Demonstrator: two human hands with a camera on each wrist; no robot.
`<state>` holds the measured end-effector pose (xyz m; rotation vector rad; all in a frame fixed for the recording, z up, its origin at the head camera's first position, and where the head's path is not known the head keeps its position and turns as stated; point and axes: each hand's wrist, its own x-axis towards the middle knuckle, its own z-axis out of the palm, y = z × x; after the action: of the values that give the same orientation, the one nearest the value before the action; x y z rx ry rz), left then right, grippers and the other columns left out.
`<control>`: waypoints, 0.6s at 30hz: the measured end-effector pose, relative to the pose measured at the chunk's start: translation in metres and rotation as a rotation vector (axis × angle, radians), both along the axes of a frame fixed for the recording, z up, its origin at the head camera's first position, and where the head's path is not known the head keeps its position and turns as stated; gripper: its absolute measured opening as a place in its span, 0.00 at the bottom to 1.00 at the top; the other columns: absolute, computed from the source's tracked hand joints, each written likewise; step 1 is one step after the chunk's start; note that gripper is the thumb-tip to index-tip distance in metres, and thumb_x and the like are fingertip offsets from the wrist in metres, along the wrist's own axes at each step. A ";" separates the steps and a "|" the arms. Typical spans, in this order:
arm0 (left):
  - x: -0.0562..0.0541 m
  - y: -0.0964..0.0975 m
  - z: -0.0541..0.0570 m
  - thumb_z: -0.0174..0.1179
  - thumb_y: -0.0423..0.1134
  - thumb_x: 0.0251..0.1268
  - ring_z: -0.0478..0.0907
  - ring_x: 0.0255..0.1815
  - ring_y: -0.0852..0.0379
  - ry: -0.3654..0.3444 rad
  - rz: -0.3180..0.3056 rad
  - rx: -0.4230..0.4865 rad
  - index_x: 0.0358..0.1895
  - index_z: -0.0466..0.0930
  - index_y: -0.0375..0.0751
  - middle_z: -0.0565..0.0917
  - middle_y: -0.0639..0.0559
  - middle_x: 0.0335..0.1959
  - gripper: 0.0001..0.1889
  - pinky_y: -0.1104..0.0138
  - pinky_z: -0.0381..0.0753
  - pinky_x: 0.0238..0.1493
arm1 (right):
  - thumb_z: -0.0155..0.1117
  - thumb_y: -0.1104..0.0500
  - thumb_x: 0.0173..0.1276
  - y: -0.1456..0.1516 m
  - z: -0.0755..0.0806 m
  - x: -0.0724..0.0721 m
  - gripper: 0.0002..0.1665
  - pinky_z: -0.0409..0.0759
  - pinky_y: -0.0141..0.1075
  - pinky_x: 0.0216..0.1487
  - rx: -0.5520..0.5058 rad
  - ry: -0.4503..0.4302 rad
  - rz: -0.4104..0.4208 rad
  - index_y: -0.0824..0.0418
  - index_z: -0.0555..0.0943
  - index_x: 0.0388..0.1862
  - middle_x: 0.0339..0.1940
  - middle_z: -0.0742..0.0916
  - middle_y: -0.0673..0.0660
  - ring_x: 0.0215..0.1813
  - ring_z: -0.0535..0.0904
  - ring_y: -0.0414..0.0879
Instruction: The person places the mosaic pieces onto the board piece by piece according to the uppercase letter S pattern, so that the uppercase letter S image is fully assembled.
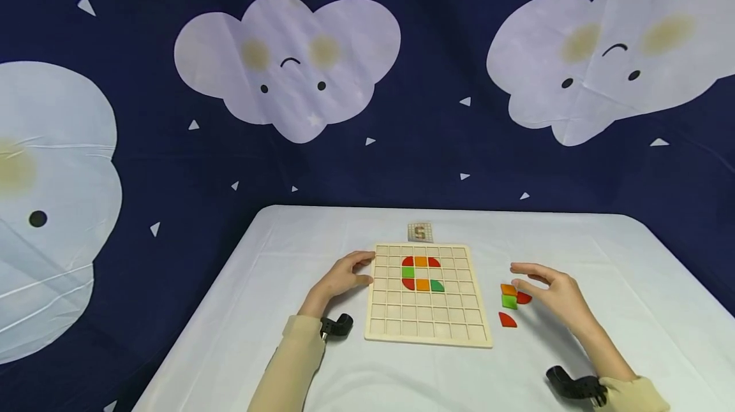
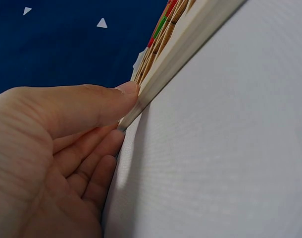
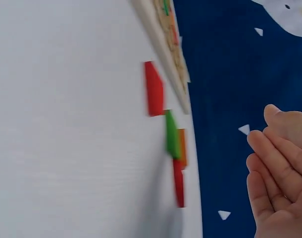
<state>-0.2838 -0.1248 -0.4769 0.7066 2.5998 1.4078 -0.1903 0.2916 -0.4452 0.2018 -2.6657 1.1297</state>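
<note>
A wooden grid board [image 1: 427, 329] lies on the table, with red quarter-round pieces [image 1: 434, 263], orange squares [image 1: 423, 285], a light green square [image 1: 408, 272] and a dark green quarter-round [image 1: 437, 286] set in its upper cells. My left hand [image 1: 342, 277] touches the board's left edge with thumb and fingertips; the left wrist view shows the thumb [image 2: 91, 106] against the rim. Right of the board, my right hand [image 1: 551, 294] hovers with nothing in its fingers. Below it lie an orange square [image 1: 508, 289], a green square [image 1: 508, 301] and two red quarter-rounds [image 1: 508, 320].
Behind the board lies a small gridded card [image 1: 420, 232] bearing an S-shaped pattern. A white cloth covers the table [image 1: 310, 227]. Beyond its far edge hangs a dark blue curtain [image 1: 344, 169] with clouds and white triangles.
</note>
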 end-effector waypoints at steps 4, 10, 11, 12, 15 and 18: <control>-0.001 0.000 0.001 0.66 0.28 0.54 0.71 0.56 0.47 -0.004 0.001 -0.015 0.63 0.70 0.32 0.74 0.42 0.57 0.30 0.56 0.68 0.61 | 0.64 0.48 0.65 0.002 -0.010 0.004 0.23 0.72 0.54 0.53 -0.025 -0.061 0.002 0.58 0.81 0.54 0.50 0.84 0.55 0.56 0.75 0.57; -0.001 -0.001 0.001 0.66 0.28 0.54 0.71 0.56 0.47 0.003 0.000 -0.026 0.63 0.70 0.32 0.74 0.42 0.57 0.30 0.56 0.68 0.61 | 0.66 0.47 0.63 0.006 -0.024 0.005 0.21 0.75 0.53 0.51 0.036 -0.094 0.016 0.58 0.84 0.49 0.46 0.86 0.55 0.50 0.80 0.56; -0.001 -0.001 0.001 0.66 0.28 0.54 0.71 0.56 0.47 0.007 -0.001 -0.023 0.63 0.70 0.32 0.74 0.42 0.57 0.30 0.56 0.68 0.61 | 0.66 0.47 0.63 0.006 -0.026 0.005 0.20 0.76 0.52 0.51 0.058 -0.081 0.015 0.58 0.84 0.48 0.45 0.86 0.54 0.49 0.81 0.55; -0.001 -0.001 0.001 0.66 0.28 0.54 0.71 0.56 0.46 0.009 -0.001 -0.019 0.63 0.70 0.32 0.74 0.42 0.57 0.30 0.55 0.68 0.61 | 0.67 0.48 0.62 0.007 -0.028 0.005 0.19 0.77 0.51 0.50 0.077 -0.066 0.018 0.58 0.85 0.47 0.45 0.86 0.55 0.48 0.81 0.54; -0.002 -0.001 0.001 0.66 0.28 0.54 0.71 0.56 0.46 0.008 -0.001 -0.006 0.63 0.70 0.32 0.74 0.42 0.57 0.30 0.55 0.68 0.61 | 0.68 0.49 0.62 0.008 -0.031 0.004 0.18 0.76 0.50 0.49 0.111 -0.024 0.007 0.57 0.85 0.47 0.45 0.86 0.54 0.49 0.80 0.55; -0.001 -0.001 0.001 0.66 0.28 0.54 0.71 0.56 0.45 0.003 -0.006 0.009 0.62 0.70 0.31 0.74 0.41 0.57 0.30 0.54 0.68 0.61 | 0.68 0.51 0.62 0.009 -0.033 0.004 0.18 0.75 0.52 0.50 0.106 -0.009 0.007 0.58 0.84 0.48 0.46 0.86 0.56 0.51 0.78 0.57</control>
<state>-0.2851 -0.1256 -0.4764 0.7175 2.5926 1.4192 -0.1864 0.3006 -0.4785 0.2249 -2.7373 0.9937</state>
